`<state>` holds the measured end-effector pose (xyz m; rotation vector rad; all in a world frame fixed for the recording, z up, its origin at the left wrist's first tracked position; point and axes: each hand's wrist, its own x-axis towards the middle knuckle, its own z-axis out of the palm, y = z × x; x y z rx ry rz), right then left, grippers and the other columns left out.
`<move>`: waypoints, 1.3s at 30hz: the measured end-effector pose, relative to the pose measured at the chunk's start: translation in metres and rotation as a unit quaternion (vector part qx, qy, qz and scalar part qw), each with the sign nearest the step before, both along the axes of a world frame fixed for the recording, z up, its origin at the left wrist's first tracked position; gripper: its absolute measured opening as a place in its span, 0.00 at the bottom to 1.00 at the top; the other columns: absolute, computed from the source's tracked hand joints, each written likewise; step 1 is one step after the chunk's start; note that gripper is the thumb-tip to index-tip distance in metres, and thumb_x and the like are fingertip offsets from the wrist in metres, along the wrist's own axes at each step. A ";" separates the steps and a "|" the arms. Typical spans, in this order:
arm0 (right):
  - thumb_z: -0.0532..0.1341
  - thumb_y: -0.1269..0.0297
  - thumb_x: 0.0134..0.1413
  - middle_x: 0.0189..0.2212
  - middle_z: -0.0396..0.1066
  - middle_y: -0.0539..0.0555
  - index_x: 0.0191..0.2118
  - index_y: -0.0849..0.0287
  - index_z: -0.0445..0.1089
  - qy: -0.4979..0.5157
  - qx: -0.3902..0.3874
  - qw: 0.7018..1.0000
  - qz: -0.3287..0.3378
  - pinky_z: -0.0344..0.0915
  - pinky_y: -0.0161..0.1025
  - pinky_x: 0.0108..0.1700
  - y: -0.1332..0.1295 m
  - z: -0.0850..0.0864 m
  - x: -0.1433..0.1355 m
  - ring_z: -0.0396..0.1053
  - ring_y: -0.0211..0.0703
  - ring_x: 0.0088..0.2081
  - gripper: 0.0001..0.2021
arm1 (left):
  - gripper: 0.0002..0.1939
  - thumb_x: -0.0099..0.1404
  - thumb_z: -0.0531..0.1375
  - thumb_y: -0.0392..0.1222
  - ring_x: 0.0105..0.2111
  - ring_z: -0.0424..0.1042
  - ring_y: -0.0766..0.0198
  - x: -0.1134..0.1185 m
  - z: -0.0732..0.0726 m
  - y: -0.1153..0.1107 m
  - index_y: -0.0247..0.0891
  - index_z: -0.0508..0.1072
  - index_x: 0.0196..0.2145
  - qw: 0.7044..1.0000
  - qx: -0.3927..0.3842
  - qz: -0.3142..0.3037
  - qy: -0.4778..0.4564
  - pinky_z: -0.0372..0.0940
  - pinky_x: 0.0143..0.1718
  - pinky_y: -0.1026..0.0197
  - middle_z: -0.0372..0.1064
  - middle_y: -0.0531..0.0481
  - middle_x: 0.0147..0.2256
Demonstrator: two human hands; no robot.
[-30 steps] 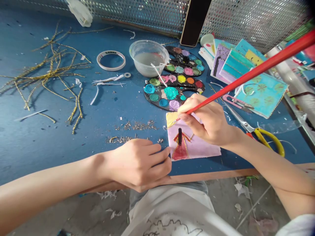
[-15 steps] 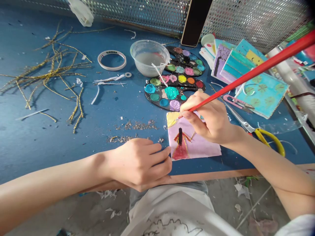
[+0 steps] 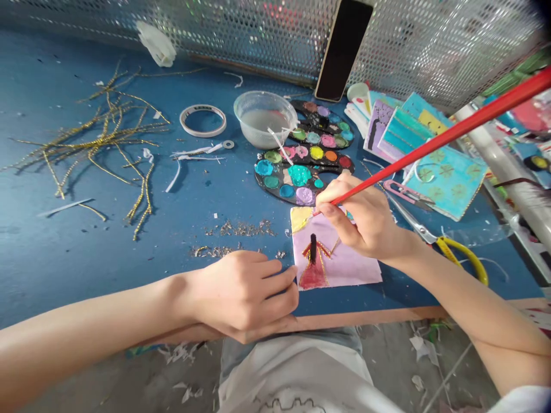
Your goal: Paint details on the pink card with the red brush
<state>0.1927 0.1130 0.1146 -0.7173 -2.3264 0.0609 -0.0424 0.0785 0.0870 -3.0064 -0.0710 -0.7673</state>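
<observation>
The right hand [image 3: 365, 221] pinches the red brush [image 3: 434, 137], its tip now lifted slightly from the yellow corner of the pink card [image 3: 340, 261], just below the palette [image 3: 301, 169]. The left hand [image 3: 245, 292], fingers curled together, still steadies the card's left edge.

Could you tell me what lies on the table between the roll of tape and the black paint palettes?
In the head view, a clear plastic bowl of cloudy water sits between the roll of tape and the paint palettes.
</observation>
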 end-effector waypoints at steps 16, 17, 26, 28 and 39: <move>0.53 0.73 0.63 0.30 0.70 0.53 0.37 0.59 0.64 0.004 -0.002 1.000 0.004 0.64 0.39 0.37 0.002 -0.005 -0.001 0.64 0.40 0.33 0.04 | 0.13 0.64 0.55 0.46 0.22 0.66 0.64 -0.002 -0.003 -0.002 0.34 0.73 0.34 1.000 -0.007 0.006 -0.022 0.58 0.18 0.58 0.77 0.44 0.37; 0.53 0.73 0.63 0.29 0.70 0.53 0.37 0.59 0.64 0.002 -0.005 1.000 0.005 0.64 0.39 0.37 0.002 -0.005 -0.001 0.64 0.40 0.33 0.05 | 0.13 0.64 0.55 0.46 0.22 0.66 0.65 -0.002 -0.003 -0.002 0.34 0.73 0.34 1.000 -0.007 0.006 -0.023 0.57 0.18 0.58 0.77 0.44 0.36; 0.52 0.73 0.64 0.29 0.68 0.51 0.36 0.58 0.62 0.011 -0.021 0.999 0.027 0.63 0.38 0.35 -0.001 -0.003 -0.007 0.63 0.39 0.32 0.06 | 0.13 0.64 0.55 0.45 0.22 0.66 0.64 -0.002 -0.003 -0.003 0.33 0.72 0.35 1.000 -0.012 0.009 -0.023 0.57 0.19 0.58 0.75 0.45 0.32; 0.51 0.73 0.64 0.29 0.68 0.52 0.36 0.58 0.62 0.010 -0.025 0.999 0.027 0.62 0.38 0.35 -0.001 -0.003 -0.007 0.63 0.40 0.32 0.06 | 0.13 0.64 0.54 0.45 0.22 0.65 0.64 -0.001 -0.003 -0.003 0.33 0.72 0.35 1.000 -0.009 0.012 -0.021 0.56 0.19 0.58 0.75 0.45 0.32; 0.52 0.71 0.65 0.30 0.70 0.52 0.38 0.58 0.64 0.015 -0.014 1.000 0.021 0.64 0.39 0.37 0.001 -0.004 -0.007 0.64 0.40 0.33 0.05 | 0.13 0.64 0.54 0.45 0.22 0.63 0.63 -0.002 -0.002 -0.004 0.33 0.72 0.35 0.999 -0.010 0.008 -0.032 0.55 0.17 0.57 0.74 0.45 0.30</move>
